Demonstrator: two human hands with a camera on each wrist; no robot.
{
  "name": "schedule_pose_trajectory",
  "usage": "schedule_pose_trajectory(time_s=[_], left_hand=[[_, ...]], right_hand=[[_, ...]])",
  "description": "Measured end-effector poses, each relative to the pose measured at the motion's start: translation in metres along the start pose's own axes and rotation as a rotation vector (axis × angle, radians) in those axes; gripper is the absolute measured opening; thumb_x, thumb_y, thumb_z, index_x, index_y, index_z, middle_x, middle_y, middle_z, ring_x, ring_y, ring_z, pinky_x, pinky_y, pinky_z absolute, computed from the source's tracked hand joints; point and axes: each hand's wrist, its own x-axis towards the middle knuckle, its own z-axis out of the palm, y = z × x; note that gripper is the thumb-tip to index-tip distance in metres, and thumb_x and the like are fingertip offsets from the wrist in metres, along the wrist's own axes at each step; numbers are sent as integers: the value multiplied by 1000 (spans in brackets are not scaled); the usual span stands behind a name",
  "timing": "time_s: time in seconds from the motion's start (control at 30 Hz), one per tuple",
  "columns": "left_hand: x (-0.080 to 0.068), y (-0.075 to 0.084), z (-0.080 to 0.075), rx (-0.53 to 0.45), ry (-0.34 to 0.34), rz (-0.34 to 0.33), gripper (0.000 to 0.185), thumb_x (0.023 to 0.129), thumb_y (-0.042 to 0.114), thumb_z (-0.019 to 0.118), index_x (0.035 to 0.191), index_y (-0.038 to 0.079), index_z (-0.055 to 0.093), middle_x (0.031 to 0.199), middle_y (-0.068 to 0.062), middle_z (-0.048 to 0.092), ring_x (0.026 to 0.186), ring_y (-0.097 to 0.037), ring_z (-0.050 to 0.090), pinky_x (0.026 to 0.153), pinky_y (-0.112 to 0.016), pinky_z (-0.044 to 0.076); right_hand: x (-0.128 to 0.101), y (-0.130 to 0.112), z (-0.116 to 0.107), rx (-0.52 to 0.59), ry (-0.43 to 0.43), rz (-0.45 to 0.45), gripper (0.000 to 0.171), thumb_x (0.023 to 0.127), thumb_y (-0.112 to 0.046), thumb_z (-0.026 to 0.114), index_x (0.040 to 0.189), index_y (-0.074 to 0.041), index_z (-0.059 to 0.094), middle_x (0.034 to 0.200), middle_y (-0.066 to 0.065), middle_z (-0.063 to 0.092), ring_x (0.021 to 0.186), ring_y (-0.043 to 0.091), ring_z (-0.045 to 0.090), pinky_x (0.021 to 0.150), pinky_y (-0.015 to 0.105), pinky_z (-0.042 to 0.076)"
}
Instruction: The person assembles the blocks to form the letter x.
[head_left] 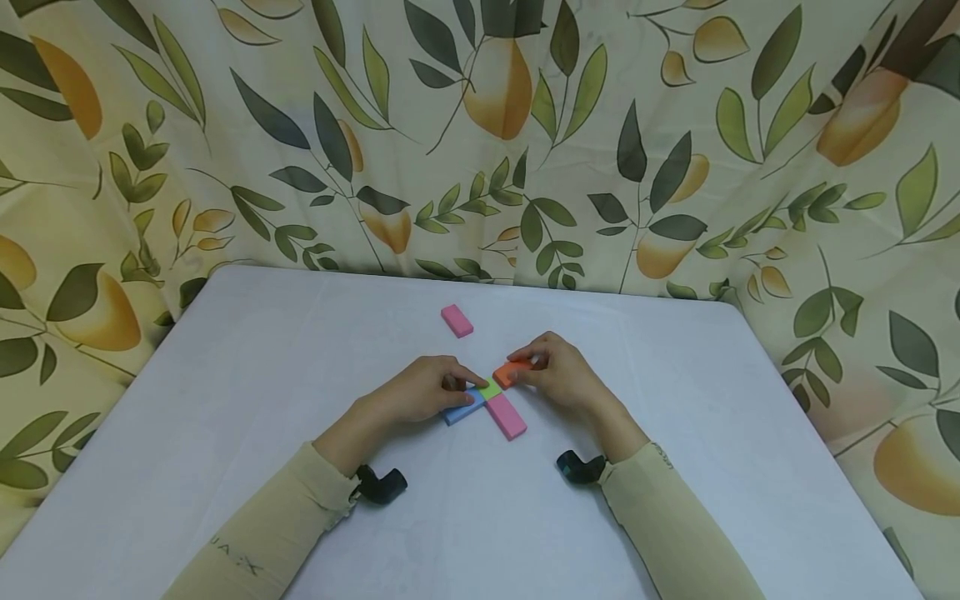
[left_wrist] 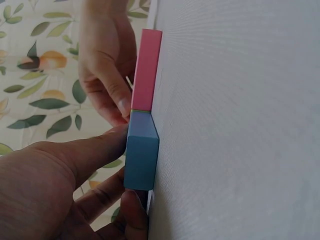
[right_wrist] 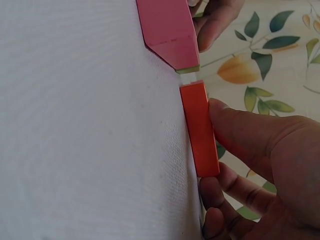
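Observation:
My left hand [head_left: 420,389] holds a blue block [head_left: 463,407], with its thumb on the block and its index fingertip on a small green block [head_left: 490,389]. The blue block meets the green one at its end. A pink block [head_left: 507,417] runs from the green block toward the near side, and in the left wrist view this pink block [left_wrist: 146,70] stands in line beyond the blue block [left_wrist: 142,155]. My right hand [head_left: 562,372] pinches an orange block [head_left: 508,372] between thumb and fingers. A narrow gap separates the orange block [right_wrist: 200,130] from the green block in the right wrist view.
Another pink block [head_left: 457,321] lies apart, farther back on the white table [head_left: 300,333]. A leaf-and-fruit patterned curtain [head_left: 480,167] hangs behind the table's back edge. Black wrist cameras [head_left: 381,486] sit at both sleeve cuffs, close above the tabletop.

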Motion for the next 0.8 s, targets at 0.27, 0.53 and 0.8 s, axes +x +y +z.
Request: schedule_pose_trajectory(time_s=[0.27, 0.53, 0.8], left_hand=[[-1, 2, 0, -3, 0, -15, 28, 91, 29, 68, 118, 36, 69, 92, 9, 60, 86, -15, 55, 71, -30, 47], [-1, 2, 0, 1, 0, -8, 28, 91, 29, 68, 118, 35, 69, 92, 9, 60, 86, -14, 55, 72, -30, 47], [0, 0, 0, -5, -3, -9, 28, 91, 29, 68, 118, 36, 69, 92, 9, 60, 86, -14, 56, 72, -30, 47]], right_hand=[[0, -2, 0, -4, -11, 4, 23, 83, -33, 76, 106, -29, 74, 102, -2, 56, 92, 20, 50, 73, 33, 43], [-1, -4, 0, 6, -12, 9, 21, 82, -32, 77, 103, -30, 74, 101, -2, 56, 91, 20, 51, 73, 33, 43], [0, -5, 1, 17, -18, 15, 21, 81, -33, 78, 102, -30, 75, 102, -3, 56, 90, 20, 52, 73, 33, 44]])
